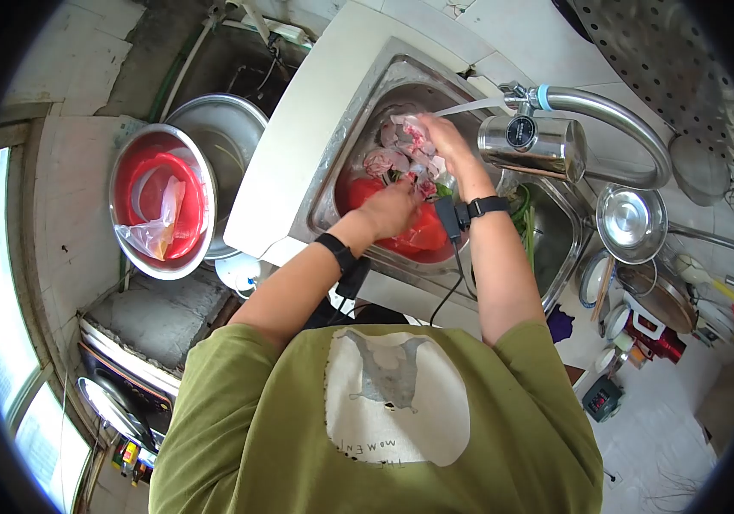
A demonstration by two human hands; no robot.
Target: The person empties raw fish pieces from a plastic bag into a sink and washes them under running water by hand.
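Kitchen, head view: metal sink (327,184) set in white counter (286,128), water running from tap (519,96). Raw meat (387,161) in sink, just beyond left hand (391,210), left of right hand (448,144). Right fingers curled on meat piece (417,137); piece slants away from person, exact long axis unclear. Left fingers bent, hold cannot be told. Green shirt (238,420) reads "THE MOMENT", upside down.

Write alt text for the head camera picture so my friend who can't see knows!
A person's left hand and right hand are at what looks like raw meat in a metal sink, with water running from a tap. Something red lies below; to the left, a bowl holds a bag.
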